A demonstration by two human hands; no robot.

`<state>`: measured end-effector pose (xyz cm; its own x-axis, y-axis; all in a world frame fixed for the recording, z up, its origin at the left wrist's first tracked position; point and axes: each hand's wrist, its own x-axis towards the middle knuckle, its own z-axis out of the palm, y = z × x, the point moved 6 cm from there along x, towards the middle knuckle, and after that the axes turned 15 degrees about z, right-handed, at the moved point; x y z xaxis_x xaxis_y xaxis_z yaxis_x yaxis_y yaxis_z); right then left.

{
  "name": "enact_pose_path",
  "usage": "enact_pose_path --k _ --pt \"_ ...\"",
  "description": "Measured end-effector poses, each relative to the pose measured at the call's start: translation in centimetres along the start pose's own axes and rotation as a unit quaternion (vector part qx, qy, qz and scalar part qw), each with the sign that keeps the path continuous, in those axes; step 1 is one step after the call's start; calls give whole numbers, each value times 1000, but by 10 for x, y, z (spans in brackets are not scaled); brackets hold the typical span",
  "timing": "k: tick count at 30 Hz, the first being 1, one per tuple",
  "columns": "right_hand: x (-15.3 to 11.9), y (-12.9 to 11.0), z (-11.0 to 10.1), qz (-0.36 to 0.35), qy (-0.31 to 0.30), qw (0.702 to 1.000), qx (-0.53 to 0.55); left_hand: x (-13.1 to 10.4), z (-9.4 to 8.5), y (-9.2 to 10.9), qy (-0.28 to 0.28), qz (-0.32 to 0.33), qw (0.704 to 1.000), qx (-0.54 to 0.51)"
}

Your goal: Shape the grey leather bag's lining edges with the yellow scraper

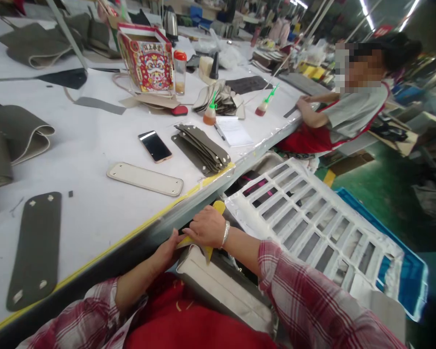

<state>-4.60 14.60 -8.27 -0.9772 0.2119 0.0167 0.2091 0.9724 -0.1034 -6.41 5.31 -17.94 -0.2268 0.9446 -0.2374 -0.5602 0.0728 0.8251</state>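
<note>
both hands work below the near edge of the white table (94, 145), over the person's lap. the right hand (208, 227), a silver bangle at its wrist, lies curled palm-down with its fingers closed over a yellow tool (218, 208), whose rounded end sticks out above the knuckles while another yellow bit shows beneath the hand. the left hand (167, 249) sits just beside it, fingers pressed against the end of a grey padded piece (221, 286) that rests on the lap with its pale edge up; whether this hand pinches the piece or only steadies it cannot be told, since the fingertips are hidden under the right hand. the two hands touch or nearly touch

on the table near the edge lie a cream strap panel (145, 178) with holes at its corners, a dark olive strap panel (36, 249) to its left, a phone (154, 146) face up, and a fanned stack of olive panels (203, 148). further back stand two glue bottles (210, 114) with green nozzles and a red patterned gift box (147, 58). to the right of the lap a white slotted crate (312, 218) leans over a blue bin (407, 261). a co-worker (349, 106) sits at the table's far right, one hand on its surface
</note>
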Motion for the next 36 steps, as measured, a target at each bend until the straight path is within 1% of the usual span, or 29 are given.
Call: enact_pose_path --k 2,4,6,7,8,11,13,15,17,19,23,25,29,33,34,36 --pt "1 -1 2 -14 -3 1000 8 -4 0 0 -20 -22 999 11" --pt "3 -1 4 -23 -10 1000 9 -4 0 5 -70 -46 996 9" --pt "6 -2 6 -38 -22 999 6 2 1 13 -118 -48 992 11" --pt "7 -3 7 -47 -29 998 4 6 0 16 -128 -46 990 19" --pt "8 -4 7 -55 -38 998 3 10 -1 17 -126 -46 990 31" --pt "11 -4 7 -61 -75 995 -2 17 0 14 -80 -51 994 58" --pt "12 -5 7 -65 -96 993 -6 17 2 11 -36 -23 996 81" --pt "11 -8 7 -87 -112 990 -3 12 0 11 12 19 989 143" --pt "11 -12 8 -114 -122 986 4 5 -3 12 54 43 972 223" --pt "12 -13 9 -130 -124 984 0 0 -4 14 73 47 955 283" --pt "11 -15 11 -151 -120 981 -15 -2 -2 17 83 46 941 325" --pt "9 -15 10 -146 -116 982 -11 -1 1 18 72 59 936 340" --pt "4 -10 12 -101 -114 988 10 4 7 17 19 103 926 363" --pt "-5 -2 13 -58 -80 994 40 8 9 18 -10 107 919 379" --pt "-7 0 13 -47 -76 995 44 9 11 20 -29 107 917 384" --pt "-12 3 14 -28 -75 996 48 11 20 23 -90 103 911 389"
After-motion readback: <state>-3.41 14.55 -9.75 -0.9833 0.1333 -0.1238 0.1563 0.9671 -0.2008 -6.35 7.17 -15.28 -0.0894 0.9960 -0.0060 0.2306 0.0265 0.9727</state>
